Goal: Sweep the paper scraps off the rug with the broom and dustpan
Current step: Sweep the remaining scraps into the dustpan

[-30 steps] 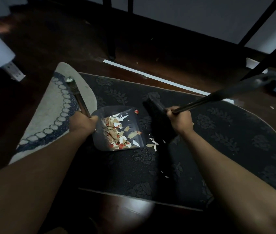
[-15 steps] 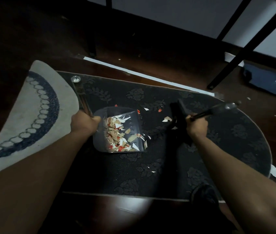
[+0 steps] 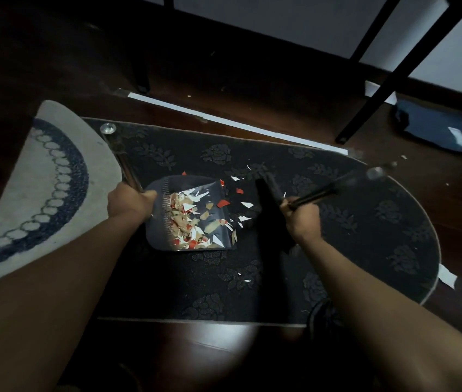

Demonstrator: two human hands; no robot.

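Hands: L [image 3: 129, 203] on dustpan [image 3: 187, 219] w/ jagged scraps [image 3: 193, 222]; R [image 3: 300, 216] on broom [image 3: 269, 205]; embossed rug [image 3: 337, 236]

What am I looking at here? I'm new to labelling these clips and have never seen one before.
No machine here: a camera worn on a person's head looks down at their own bare arms. The left hand grips the handle of a dustpan, already holding many paper scraps. The right hand grips a dark broom just right of the pan's open edge. Both tools rest on a dark flowered rug. Loose scraps lie between pan and broom, and a few nearer the person.
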